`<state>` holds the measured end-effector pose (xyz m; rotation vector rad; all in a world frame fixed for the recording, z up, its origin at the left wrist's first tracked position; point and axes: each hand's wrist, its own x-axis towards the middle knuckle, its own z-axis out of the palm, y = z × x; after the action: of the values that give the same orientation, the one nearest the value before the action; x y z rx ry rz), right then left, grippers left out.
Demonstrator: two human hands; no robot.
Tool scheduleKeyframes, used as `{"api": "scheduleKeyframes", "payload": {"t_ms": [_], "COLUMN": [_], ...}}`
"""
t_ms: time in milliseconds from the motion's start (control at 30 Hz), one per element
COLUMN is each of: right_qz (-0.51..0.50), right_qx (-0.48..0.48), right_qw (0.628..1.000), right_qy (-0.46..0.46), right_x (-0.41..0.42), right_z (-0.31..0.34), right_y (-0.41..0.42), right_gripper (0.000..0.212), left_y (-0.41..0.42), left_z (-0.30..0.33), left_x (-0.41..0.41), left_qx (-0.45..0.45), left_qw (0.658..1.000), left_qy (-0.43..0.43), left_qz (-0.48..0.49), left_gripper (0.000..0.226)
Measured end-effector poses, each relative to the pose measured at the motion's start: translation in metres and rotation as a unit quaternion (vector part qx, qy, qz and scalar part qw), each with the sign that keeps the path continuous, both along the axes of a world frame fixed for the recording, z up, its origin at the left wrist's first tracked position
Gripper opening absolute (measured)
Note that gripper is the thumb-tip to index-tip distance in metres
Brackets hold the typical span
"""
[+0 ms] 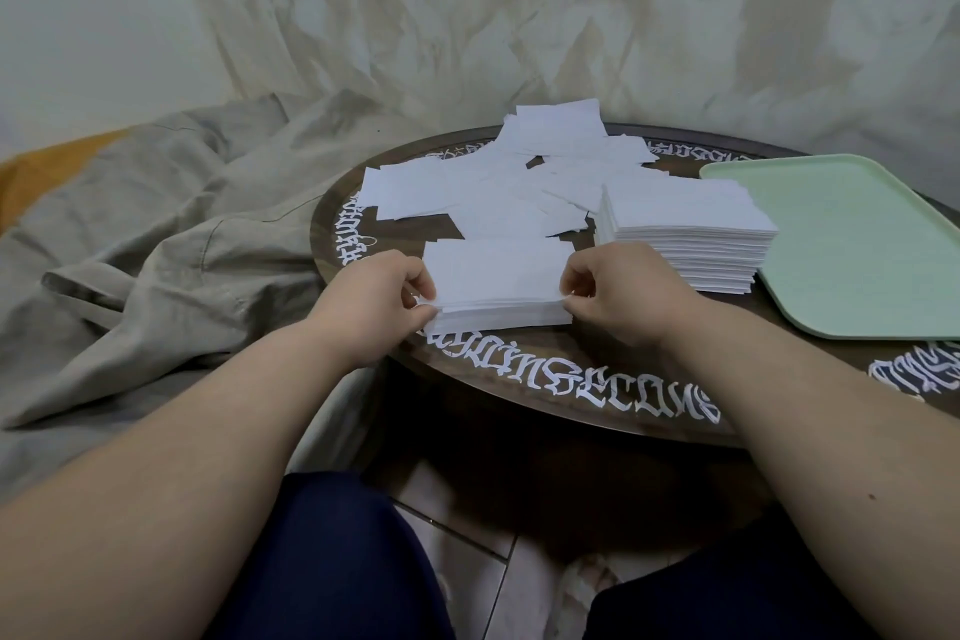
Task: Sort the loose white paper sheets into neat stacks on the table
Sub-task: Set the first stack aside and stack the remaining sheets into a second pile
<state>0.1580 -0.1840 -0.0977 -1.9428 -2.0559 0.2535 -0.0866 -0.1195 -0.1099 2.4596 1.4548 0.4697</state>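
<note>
Squaring a small stack (pixel 498 286) of white paper at the near edge of the round table (pixel 571 379), we pinch it at both short ends: the left hand (pixel 379 296) has thumb and fingers curled round the left end, the right hand (pixel 618 296) nips the right end the same way. A taller finished stack (pixel 685 234) sits just to the right, beside a green tray (pixel 852 244). Loose sheets (pixel 498 182) lie scattered behind. We judge 2 risks: squeezing unevenly could fan the sheets, and a careless right wrist could knock the taller stack.
</note>
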Motion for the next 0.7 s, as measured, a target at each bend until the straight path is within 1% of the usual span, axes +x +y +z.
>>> {"api": "scheduleKeyframes", "payload": {"t_ms": [167,300,433,567,633,700], "right_qz": [0.001,-0.009,-0.027,-0.042,-0.054,-0.065], "right_qx": [0.008,0.043,0.058,0.078,0.098,0.133], "right_qw": [1.0,0.998,0.996,0.99,0.986,0.98], "right_qy": [0.017,0.036,0.065,0.106,0.12,0.131], "right_x": [0.0009,0.0017,0.0007,0.0009,0.0022,0.0029], "right_z": [0.001,0.0022,0.0031,0.0032,0.0032,0.0041], "right_y": [0.0008,0.001,0.002,0.0033,0.0037,0.0038], "right_gripper": [0.011,0.012,0.01,0.01,0.01,0.01], "left_y": [0.0004,-0.0004,-0.0006,-0.0008,-0.0008,0.0004], "left_z": [-0.0004,0.0006,0.0025,0.0023,0.0016,0.0034], "left_x": [-0.0007,0.0004,0.0024,0.0041,0.0051,0.0083], "left_qx": [0.0,0.006,0.027,0.038,0.046,0.085], "left_qw": [1.0,0.999,0.999,0.998,0.997,0.991], "left_qy": [-0.019,-0.039,-0.046,-0.038,-0.059,-0.093], "left_qz": [0.003,0.0,-0.003,0.016,0.027,0.038], "left_gripper": [0.013,0.016,0.011,0.005,0.005,0.006]}}
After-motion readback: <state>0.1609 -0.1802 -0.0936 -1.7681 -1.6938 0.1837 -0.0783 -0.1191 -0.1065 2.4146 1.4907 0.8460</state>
